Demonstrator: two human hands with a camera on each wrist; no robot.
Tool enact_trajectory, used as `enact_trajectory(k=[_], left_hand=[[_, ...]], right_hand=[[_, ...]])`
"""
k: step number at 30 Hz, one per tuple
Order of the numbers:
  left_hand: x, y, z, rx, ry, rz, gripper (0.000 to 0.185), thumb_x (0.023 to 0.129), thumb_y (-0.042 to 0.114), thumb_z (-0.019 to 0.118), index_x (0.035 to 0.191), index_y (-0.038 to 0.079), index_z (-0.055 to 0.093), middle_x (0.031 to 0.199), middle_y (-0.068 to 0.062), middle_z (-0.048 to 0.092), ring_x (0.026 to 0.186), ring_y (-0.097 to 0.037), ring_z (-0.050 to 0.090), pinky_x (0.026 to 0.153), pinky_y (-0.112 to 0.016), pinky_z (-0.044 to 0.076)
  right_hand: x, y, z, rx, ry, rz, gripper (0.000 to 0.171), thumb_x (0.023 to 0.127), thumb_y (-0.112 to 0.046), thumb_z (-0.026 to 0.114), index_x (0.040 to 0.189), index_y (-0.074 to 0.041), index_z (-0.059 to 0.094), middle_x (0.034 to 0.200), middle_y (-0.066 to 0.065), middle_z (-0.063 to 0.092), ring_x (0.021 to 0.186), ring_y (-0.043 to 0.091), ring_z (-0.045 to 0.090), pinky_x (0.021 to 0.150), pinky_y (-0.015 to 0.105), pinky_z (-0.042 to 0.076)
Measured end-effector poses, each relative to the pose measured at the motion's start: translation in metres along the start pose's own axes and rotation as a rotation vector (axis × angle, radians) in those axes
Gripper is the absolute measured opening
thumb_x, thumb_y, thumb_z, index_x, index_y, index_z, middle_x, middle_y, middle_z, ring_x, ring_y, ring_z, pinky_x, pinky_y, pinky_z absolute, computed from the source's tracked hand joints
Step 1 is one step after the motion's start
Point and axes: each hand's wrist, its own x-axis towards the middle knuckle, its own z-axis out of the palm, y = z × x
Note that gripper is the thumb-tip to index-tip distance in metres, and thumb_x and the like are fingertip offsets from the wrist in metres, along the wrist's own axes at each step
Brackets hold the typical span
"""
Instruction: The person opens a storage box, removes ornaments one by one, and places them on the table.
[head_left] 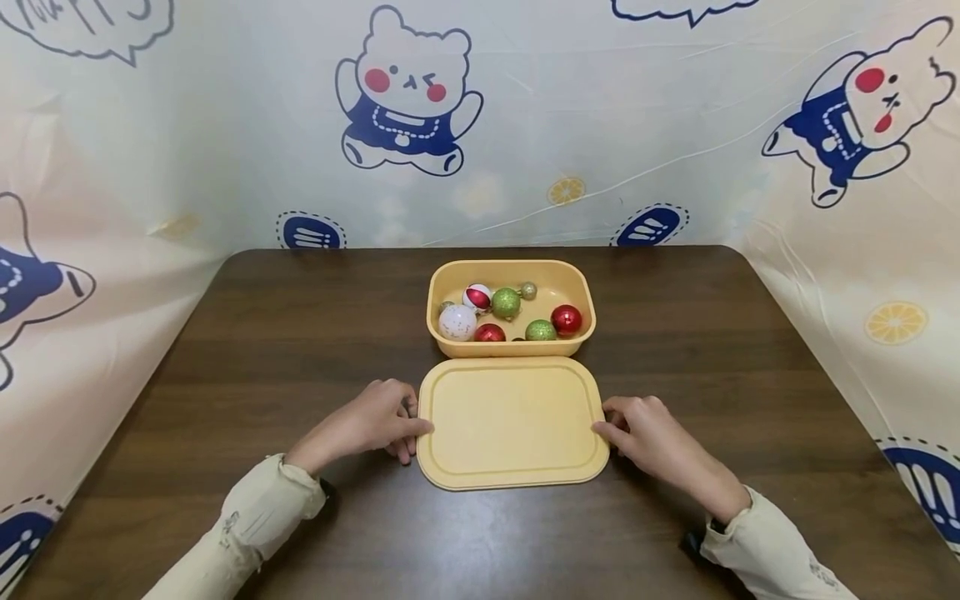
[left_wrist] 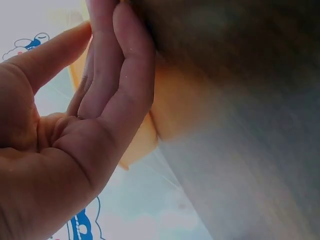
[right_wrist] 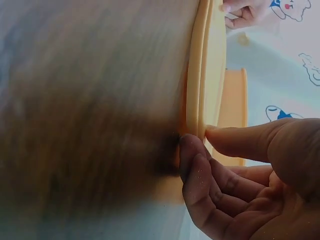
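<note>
Fingertips of the left hand [head_left: 372, 423] and the right hand [head_left: 643, 437] are pinched on the side edges of the yellow lid [head_left: 512, 422], lying flat at lower centre, just below the ornament-filled box [head_left: 512, 272].

- The table [left_wrist: 240, 125] is seen only as a dark blur in both wrist views.
- The lid [left_wrist: 172, 107] is reduced to a soft orange smear in the left wrist view, its edge partly hidden behind the fingers [left_wrist: 125, 65] of the left hand [left_wrist: 65, 140].
- The right hand [right_wrist: 250, 185] is cut off by the lower and right edges of the right wrist view.
- A red ball [head_left: 490, 333] and a green ball [head_left: 540, 331] are partly hidden behind the near wall of the tub [head_left: 510, 345].
- A small dark object between them cannot be identified.
</note>
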Motion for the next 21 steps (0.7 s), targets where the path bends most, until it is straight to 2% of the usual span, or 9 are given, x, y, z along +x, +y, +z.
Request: enact_trajectory(k=[7, 13, 17, 21], left_hand=[[0.007, 0.0, 0.0, 0.031, 0.019, 0.007, 0.018, 0.091, 0.008, 0.072, 0.083, 0.003, 0.056, 0.062, -0.009, 0.064, 0.05, -0.02, 0.065, 0.049, -0.033, 0.056], [0.009, 0.007, -0.018, 0.147, 0.066, 0.016, 0.012, 0.096, 0.016, 0.068, 0.092, 0.006, 0.063, 0.07, -0.007, 0.065, 0.054, -0.021, 0.064, 0.053, -0.031, 0.055], [0.011, 0.016, -0.036, 0.157, 0.132, 0.036, 0.016, 0.098, 0.021, 0.065, 0.104, 0.006, 0.063, 0.08, -0.01, 0.069, 0.061, -0.024, 0.066, 0.057, -0.032, 0.056], [0.016, 0.022, -0.05, 0.145, 0.216, 0.086, 0.019, 0.099, 0.021, 0.063, 0.112, 0.008, 0.062, 0.09, -0.013, 0.07, 0.07, -0.028, 0.069, 0.06, -0.033, 0.058]], right_hand=[[0.003, -0.001, -0.002, -0.073, 0.008, -0.015, 0.029, 0.089, -0.012, 0.075, 0.108, 0.008, 0.068, 0.063, -0.01, 0.058, 0.052, -0.001, 0.048, 0.051, 0.021, 0.044], [0.016, 0.002, -0.02, -0.151, 0.091, -0.035, 0.026, 0.089, -0.013, 0.076, 0.111, 0.0, 0.07, 0.075, -0.004, 0.065, 0.063, 0.004, 0.056, 0.057, 0.025, 0.051], [0.031, -0.001, -0.04, -0.157, 0.17, -0.078, 0.022, 0.09, -0.011, 0.074, 0.11, 0.0, 0.071, 0.091, 0.007, 0.071, 0.078, 0.016, 0.065, 0.069, 0.036, 0.057], [0.05, -0.006, -0.059, -0.158, 0.208, -0.14, 0.025, 0.092, -0.012, 0.072, 0.113, 0.001, 0.07, 0.108, 0.015, 0.071, 0.1, 0.029, 0.065, 0.087, 0.049, 0.055]])
